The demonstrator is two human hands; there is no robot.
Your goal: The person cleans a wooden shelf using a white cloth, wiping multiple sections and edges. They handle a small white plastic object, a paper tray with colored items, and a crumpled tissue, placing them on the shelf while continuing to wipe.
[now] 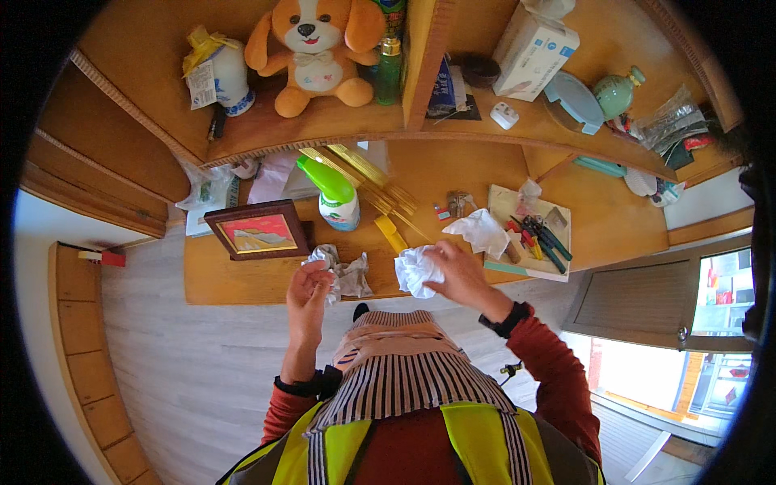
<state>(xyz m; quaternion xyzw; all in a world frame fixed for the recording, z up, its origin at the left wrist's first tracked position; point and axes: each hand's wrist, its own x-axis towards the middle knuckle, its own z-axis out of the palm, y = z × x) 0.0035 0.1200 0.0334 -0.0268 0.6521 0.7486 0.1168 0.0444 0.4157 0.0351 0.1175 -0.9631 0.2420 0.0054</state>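
At the near edge of the wooden desk, my right hand [457,277] is closed around a bunched white cloth [417,271]. To its left, my left hand [309,287] has bent fingers against a crumpled grey-white cloth [352,276], partly hidden behind them. Between and beyond the hands lies a yellow strip-like object [390,234]. A spray bottle with a green top [338,202] stands farther back, beside a framed red picture [259,231]. Right of my right hand, another white cloth [482,234] drapes toward a shallow tray [558,268] of pliers and other hand tools [546,241].
Gold-coloured strips [368,174] lie across the back of the desk [477,166]. Above it, a shelf [307,125] holds a plush dog [317,52], a blue-white vase [233,77], a white box [533,52] and a green bottle [616,93]. A cabinet door [638,295] is at the right.
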